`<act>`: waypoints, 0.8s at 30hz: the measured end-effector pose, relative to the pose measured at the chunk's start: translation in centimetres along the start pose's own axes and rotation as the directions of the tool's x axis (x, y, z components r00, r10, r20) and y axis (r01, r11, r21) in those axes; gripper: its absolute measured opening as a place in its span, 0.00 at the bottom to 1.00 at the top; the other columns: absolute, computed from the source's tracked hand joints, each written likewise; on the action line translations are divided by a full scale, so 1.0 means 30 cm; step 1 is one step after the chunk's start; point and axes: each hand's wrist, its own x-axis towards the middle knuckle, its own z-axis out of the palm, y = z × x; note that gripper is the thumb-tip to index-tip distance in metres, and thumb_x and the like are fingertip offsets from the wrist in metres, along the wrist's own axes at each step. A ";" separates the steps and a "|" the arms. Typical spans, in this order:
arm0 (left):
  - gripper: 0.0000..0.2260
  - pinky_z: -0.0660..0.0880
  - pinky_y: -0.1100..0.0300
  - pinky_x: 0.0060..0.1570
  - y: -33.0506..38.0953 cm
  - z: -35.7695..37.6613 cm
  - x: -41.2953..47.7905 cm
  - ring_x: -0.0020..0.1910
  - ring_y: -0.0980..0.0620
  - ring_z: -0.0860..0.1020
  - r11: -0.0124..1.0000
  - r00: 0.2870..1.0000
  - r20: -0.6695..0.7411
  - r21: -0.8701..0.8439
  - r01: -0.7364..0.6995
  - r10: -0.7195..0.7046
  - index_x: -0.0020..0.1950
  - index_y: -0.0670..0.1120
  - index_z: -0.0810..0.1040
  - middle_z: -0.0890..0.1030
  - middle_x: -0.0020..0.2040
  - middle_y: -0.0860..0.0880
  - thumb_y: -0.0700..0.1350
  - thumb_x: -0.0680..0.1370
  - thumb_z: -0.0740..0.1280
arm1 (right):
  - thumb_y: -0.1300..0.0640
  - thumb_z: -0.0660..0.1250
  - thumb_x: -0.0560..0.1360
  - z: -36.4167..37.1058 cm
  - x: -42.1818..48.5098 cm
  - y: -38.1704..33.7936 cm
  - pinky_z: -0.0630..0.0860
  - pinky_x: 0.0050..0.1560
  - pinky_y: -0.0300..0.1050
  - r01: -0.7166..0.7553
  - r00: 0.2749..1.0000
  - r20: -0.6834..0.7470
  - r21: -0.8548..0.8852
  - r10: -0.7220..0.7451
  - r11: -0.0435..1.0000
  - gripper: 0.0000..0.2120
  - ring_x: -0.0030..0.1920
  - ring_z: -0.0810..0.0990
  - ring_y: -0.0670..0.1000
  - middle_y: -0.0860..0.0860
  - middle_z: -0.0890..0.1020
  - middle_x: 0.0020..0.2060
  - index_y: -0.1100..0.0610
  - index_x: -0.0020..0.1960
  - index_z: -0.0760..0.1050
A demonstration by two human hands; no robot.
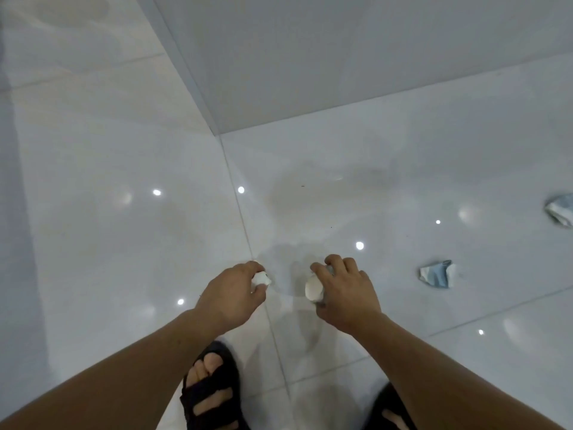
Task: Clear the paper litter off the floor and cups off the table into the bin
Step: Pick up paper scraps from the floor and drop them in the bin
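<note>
Rightward, blue paper scrap (437, 274) on open floor (387, 150).

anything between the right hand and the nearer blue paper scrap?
No. The head view shows only bare glossy floor between the right hand, which grips a white paper wad, and the blue paper scrap.

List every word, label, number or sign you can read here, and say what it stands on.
No readable text anywhere.
The small white wad in the left hand and the larger white wad in the right hand: blank where they show.
The near blue-and-white paper and the far blue-and-white paper on the floor: no print can be made out.
The black sandal: no brand shows.
</note>
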 end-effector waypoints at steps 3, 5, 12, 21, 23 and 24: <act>0.13 0.71 0.60 0.47 0.098 -0.120 -0.140 0.51 0.53 0.76 1.000 1.000 -0.014 -0.016 -0.004 0.003 0.62 0.53 0.73 0.79 0.55 0.54 0.52 0.79 0.61 | 0.44 0.69 0.69 -0.191 -0.119 -0.041 0.71 0.53 0.50 0.020 1.000 -0.016 -0.016 -0.021 1.000 0.33 0.63 0.67 0.56 0.50 0.66 0.68 0.46 0.71 0.62; 0.13 0.70 0.62 0.47 0.172 -0.230 -0.268 0.52 0.55 0.76 0.999 0.999 -0.032 -0.030 -0.017 0.016 0.63 0.53 0.73 0.78 0.56 0.55 0.52 0.79 0.60 | 0.43 0.68 0.70 -0.354 -0.216 -0.088 0.71 0.54 0.50 0.031 0.999 -0.017 -0.022 -0.031 0.999 0.33 0.64 0.66 0.56 0.49 0.65 0.69 0.46 0.72 0.61; 0.12 0.63 0.74 0.38 0.394 -0.724 -0.847 0.48 0.60 0.73 0.987 0.982 -0.184 -0.160 0.017 -0.047 0.62 0.54 0.73 0.77 0.52 0.58 0.50 0.79 0.60 | 0.42 0.66 0.71 -1.003 -0.602 -0.350 0.70 0.59 0.48 0.167 0.986 -0.019 -0.033 -0.168 0.985 0.33 0.66 0.65 0.53 0.47 0.65 0.69 0.46 0.73 0.59; 0.13 0.66 0.62 0.41 0.534 -1.114 -1.564 0.46 0.54 0.73 0.913 0.810 -0.473 -0.366 0.179 -0.348 0.63 0.52 0.73 0.79 0.55 0.52 0.51 0.78 0.62 | 0.43 0.68 0.71 -1.543 -1.010 -0.753 0.71 0.57 0.49 0.485 0.862 -0.040 -0.227 -0.506 0.844 0.34 0.64 0.67 0.54 0.49 0.67 0.67 0.48 0.73 0.60; 0.14 0.68 0.61 0.43 0.548 -1.089 -1.726 0.48 0.51 0.76 0.879 0.759 -0.491 -0.421 0.222 -0.427 0.64 0.53 0.73 0.79 0.57 0.50 0.51 0.78 0.62 | 0.43 0.68 0.70 -1.587 -1.109 -0.836 0.71 0.57 0.48 0.556 0.813 -0.013 -0.282 -0.583 0.782 0.35 0.64 0.67 0.55 0.49 0.68 0.67 0.48 0.73 0.60; 0.15 0.70 0.60 0.44 0.553 -1.063 -1.811 0.49 0.50 0.76 0.854 0.733 -0.489 -0.461 0.242 -0.472 0.64 0.53 0.73 0.79 0.57 0.50 0.51 0.78 0.62 | 0.43 0.68 0.70 -1.601 -1.158 -0.878 0.71 0.57 0.49 0.592 0.786 0.015 -0.306 -0.618 0.745 0.35 0.64 0.67 0.55 0.49 0.68 0.67 0.48 0.74 0.60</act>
